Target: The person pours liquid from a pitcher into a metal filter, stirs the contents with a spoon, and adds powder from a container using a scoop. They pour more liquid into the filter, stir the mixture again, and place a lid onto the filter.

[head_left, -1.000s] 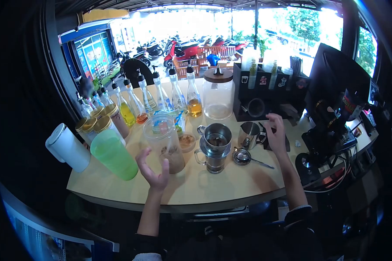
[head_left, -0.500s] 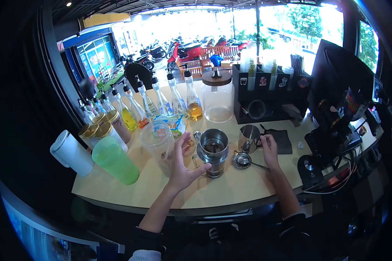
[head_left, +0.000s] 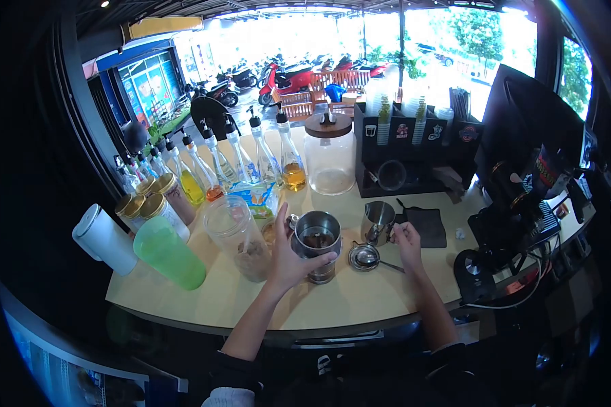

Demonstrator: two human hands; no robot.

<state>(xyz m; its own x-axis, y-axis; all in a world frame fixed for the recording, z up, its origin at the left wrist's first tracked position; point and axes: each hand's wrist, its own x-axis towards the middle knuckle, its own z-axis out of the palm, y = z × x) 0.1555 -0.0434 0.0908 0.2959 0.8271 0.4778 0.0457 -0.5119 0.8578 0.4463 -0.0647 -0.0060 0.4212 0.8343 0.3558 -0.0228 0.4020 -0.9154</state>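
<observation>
- Pale wooden counter [head_left: 360,298] of an open-fronted drinks stall, with parked motorbikes in the daylight beyond.
- Left hand [head_left: 288,261] is cupped around a cylindrical steel filter cup [head_left: 317,237]. The thumb hooks across the front and the fingers rise along the far side, probably to steady it.
- This steel filter cup sits mid-counter on a clear glass mug [head_left: 321,275]. Its long axis is vertical and its open mouth faces up, with something dark inside.
- Right hand [head_left: 409,243] is curled at the handle side of a small steel pitcher [head_left: 377,220]. I cannot tell whether it grips the handle.
- Round steel strainer [head_left: 364,256] lies flat just in front of the pitcher.
- Clear plastic jar [head_left: 241,234] and a green plastic tumbler [head_left: 168,254] stand left of the hand.
</observation>
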